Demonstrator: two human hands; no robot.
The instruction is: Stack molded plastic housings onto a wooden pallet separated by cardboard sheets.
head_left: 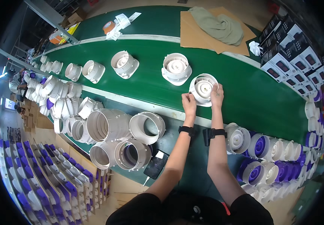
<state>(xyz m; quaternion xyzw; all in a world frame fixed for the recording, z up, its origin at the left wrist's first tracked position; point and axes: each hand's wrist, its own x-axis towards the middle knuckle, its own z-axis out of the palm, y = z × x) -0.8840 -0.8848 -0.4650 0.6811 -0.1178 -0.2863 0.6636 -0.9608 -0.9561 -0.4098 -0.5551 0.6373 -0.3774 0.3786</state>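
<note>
A round white fan housing (203, 88) with a spiral hub inside stands on the green conveyor belt in front of me. My right hand (217, 95) is closed on its right rim, fingers over the edge. At its lower left side, my left hand (189, 103) is closed with bent fingers against the housing's edge; the fingertips are partly hidden. Just beyond to the left sits another white fan housing (177, 67) on its square-cornered base. Black bands circle both my wrists.
More housings (124, 63) line the belt leftward. White ring-shaped sleeves (147, 127) are stacked at the near left, beside a black device (156, 164). White and purple fan parts (259, 145) stand at right. Cardboard (192, 30), a cloth (218, 24) and stacked boxes (282, 63) lie beyond.
</note>
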